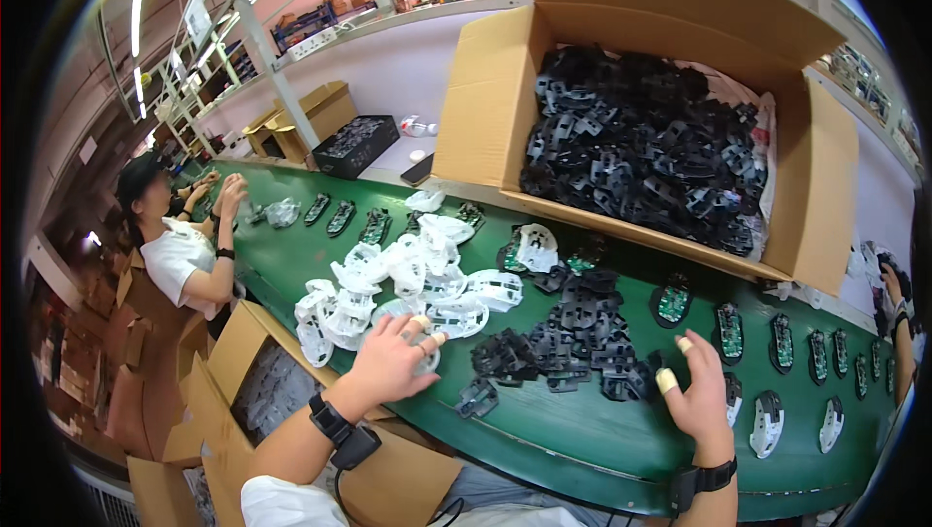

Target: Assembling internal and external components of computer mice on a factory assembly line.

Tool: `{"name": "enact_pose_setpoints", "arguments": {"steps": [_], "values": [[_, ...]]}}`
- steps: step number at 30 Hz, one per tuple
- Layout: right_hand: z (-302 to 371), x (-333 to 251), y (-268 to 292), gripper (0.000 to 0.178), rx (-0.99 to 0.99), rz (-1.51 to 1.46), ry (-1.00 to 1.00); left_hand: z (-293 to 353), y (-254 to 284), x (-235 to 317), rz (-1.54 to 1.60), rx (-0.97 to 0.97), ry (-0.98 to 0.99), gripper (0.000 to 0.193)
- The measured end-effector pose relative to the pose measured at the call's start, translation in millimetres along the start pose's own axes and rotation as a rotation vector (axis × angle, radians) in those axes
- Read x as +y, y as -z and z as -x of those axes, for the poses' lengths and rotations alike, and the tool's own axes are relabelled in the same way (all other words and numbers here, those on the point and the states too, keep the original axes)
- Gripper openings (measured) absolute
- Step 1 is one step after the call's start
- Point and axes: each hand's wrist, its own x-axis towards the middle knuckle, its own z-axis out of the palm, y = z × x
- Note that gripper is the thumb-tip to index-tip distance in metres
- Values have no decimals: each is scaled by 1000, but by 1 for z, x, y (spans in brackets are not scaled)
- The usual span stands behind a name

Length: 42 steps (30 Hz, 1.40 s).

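Observation:
My left hand (396, 360), with pale finger covers on some fingertips, is curled over a white mouse shell (428, 360) at the near edge of the white pile. Its fingers partly hide that shell. The heap of white plastic mouse shells (408, 270) lies just beyond it. My right hand (697, 393) has its thumb and fingers apart, with nothing seen between them. Beside it, to the left, is a pile of black plastic mouse parts (585, 328). A white-and-black mouse piece (733, 397) lies partly hidden behind the right hand.
A large carton (485, 90) full of black parts stands at the back. Mouse bases with green circuit boards (729, 331) line the green conveyor belt (582, 440). White-topped pieces (767, 424) lie at right. Open cartons (233, 347) sit at lower left. Co-workers (184, 260) are at both sides.

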Motion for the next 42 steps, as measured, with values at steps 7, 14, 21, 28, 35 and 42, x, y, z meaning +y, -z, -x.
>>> {"name": "enact_pose_setpoints", "arguments": {"steps": [7,14,21,28,35,42], "values": [[8,20,-16,55,-69,-34,-119,31,-16,-75,-181,217,-51,50],[2,16,-25,47,-18,-56,-148,62,-30,-177,-376,78,63,57],[1,35,-42,31,159,-167,-166,-10,3,-192,-78,601,332,47],[3,37,-43,20,193,-138,-196,-174,34,-95,96,8,260,97],[2,42,-44,18,175,-200,-219,-175,22,-70,10,-323,173,90],[0,42,-35,18,149,-249,-237,-52,0,-53,-159,-109,138,58]]}}
